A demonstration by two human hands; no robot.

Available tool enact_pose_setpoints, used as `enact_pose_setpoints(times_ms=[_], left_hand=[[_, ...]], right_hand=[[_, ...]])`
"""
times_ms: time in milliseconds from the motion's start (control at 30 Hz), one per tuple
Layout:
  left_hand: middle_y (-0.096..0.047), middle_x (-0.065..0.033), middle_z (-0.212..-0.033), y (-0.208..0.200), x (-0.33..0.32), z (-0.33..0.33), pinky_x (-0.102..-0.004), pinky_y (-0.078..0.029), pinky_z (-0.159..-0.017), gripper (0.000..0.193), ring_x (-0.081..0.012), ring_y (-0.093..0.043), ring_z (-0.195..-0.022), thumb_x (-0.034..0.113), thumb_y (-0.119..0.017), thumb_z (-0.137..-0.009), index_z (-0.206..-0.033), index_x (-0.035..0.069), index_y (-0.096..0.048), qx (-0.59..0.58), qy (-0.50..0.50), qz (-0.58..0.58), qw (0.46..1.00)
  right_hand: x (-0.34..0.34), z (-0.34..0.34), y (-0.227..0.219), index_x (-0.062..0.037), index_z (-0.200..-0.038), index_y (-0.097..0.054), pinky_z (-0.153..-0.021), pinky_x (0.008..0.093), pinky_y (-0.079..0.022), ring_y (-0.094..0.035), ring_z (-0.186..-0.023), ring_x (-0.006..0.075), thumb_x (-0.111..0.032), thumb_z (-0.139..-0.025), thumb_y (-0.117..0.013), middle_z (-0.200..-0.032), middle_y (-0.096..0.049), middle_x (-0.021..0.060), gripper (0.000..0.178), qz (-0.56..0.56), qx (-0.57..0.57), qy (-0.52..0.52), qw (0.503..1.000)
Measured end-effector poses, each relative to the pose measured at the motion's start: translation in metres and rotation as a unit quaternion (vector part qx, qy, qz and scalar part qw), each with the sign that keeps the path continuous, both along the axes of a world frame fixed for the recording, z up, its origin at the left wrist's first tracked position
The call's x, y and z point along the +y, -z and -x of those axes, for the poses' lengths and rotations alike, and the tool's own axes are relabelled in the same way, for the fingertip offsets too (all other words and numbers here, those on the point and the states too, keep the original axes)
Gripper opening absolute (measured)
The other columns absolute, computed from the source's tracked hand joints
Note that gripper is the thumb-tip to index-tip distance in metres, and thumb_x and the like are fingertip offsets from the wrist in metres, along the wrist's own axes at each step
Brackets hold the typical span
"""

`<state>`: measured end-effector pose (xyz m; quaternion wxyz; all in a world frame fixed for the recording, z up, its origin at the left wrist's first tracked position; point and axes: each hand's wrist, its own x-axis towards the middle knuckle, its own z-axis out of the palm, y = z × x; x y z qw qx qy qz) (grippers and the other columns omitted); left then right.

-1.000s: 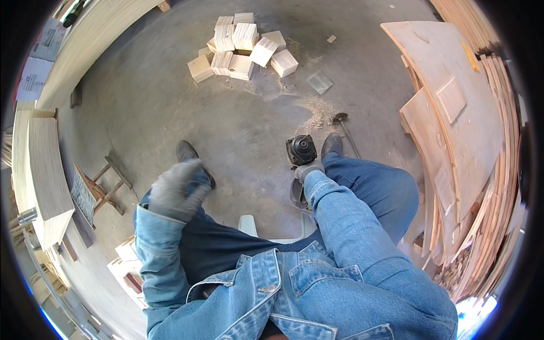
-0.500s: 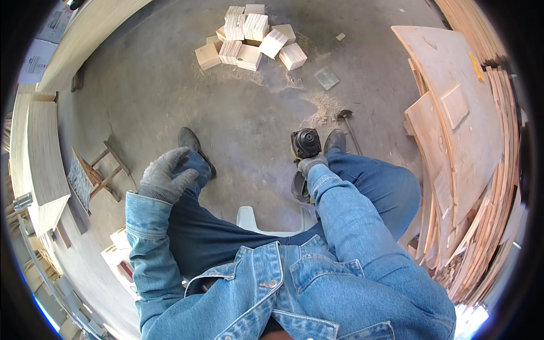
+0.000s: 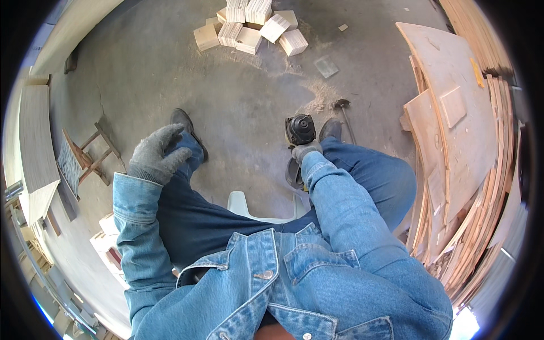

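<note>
My right hand (image 3: 306, 151), in a grey glove, grips a power tool (image 3: 300, 130) with a round black top and a little yellow showing lower down. The tool is upright between my legs, close to my right shoe; my hand and sleeve partly cover it. Over my left thigh hovers my left hand (image 3: 157, 154), also gloved, thumb apart from the loosely bent fingers and nothing in it. On the floor beyond my right shoe lies a long-handled tool with a dark head (image 3: 342, 103), by a patch of sawdust (image 3: 321, 96).
A heap of cut wooden blocks (image 3: 248, 39) sits ahead, near a clear flat square (image 3: 326, 66). Plywood sheets and boards (image 3: 462, 124) stack up at right. To the left stand a small wooden stool (image 3: 85, 160) and stacked panels (image 3: 35, 136). A pale plastic seat (image 3: 238, 203) shows under me.
The whole view has shifted slightly, so the floor objects sit a little higher and mostly further left. Both hands keep the same pose, the right still on the power tool.
</note>
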<state>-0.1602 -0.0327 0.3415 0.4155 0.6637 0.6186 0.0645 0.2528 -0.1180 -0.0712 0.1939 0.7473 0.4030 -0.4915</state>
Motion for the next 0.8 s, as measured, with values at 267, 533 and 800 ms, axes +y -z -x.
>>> enact_pose_setpoints(times_ms=[267, 533, 800], left_hand=[[-0.071, -0.0170, -0.121, 0.002, 0.001, 0.002, -0.0360, -0.054, -0.100, 0.055, -0.0243, -0.068, -0.112, 0.011, -0.077, -0.086, -0.137, 0.001, -0.058, -0.002, 0.011, -0.007, 1.000], [-0.072, -0.0159, -0.120, 0.001, 0.006, -0.005, -0.0377, -0.054, -0.100, 0.055, -0.0286, -0.069, -0.113, 0.022, -0.079, -0.084, -0.134, 0.007, -0.062, 0.008, 0.028, -0.026, 0.999], [-0.072, -0.0155, -0.117, -0.006, 0.004, -0.002, -0.0367, -0.054, -0.098, 0.055, -0.0252, -0.069, -0.111, 0.017, -0.079, -0.084, -0.135, 0.004, -0.061, 0.010, 0.017, -0.020, 1.000]], right_hand=[[-0.003, -0.001, 0.018, -0.0144, -0.118, -0.067, -0.066, 0.0444, -0.050, -0.071, -0.081, 0.0337, -0.028, -0.097, -0.040, -0.092, -0.072, 0.0158, 0.037, -0.002, 0.001, 0.038, 0.999], [0.006, -0.003, -0.018, -0.0139, -0.116, -0.070, -0.068, 0.0437, -0.051, -0.071, -0.087, 0.0314, -0.024, -0.093, -0.051, -0.098, -0.073, 0.0137, 0.031, 0.006, 0.000, -0.017, 1.000], [0.033, 0.054, -0.120, -0.0094, -0.128, -0.066, -0.102, 0.0376, -0.052, -0.065, -0.120, 0.0312, -0.024, -0.076, -0.077, -0.127, -0.069, 0.0170, 0.055, -0.078, -0.077, 0.131, 0.985]])
